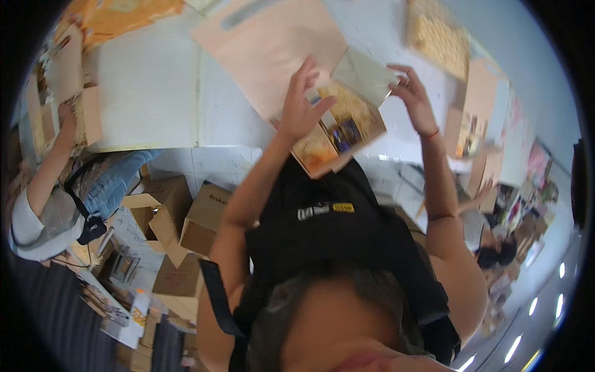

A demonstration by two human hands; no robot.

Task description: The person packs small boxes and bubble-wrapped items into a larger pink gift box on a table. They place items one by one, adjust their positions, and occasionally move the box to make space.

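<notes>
My left hand (pixel 302 104) hovers over the left part of an open pinkish cardboard gift box (pixel 372 136), fingers spread and holding nothing. At the box's far right side, the fingers of my right hand (pixel 411 95) grip the right edge of a pale, shiny flat packet (pixel 360 74). This packet slants over pale shredded filler (pixel 346 100) in the box. Nearer me in the box sit a small carton with an orange print (pixel 316 151) and a dark purple package (pixel 346 135). The box's wide lid (pixel 274 51), with a handle slot, lies folded back on the white table.
The box's near corner overhangs the table edge by my black apron (pixel 320 237). At left, a co-worker's hand (pixel 66 114) reaches into another box (pixel 90 114). Brown cartons (pixel 179 279) stand on the floor. A pale textured pad (pixel 437 39) and another open box (pixel 479 93) are at right.
</notes>
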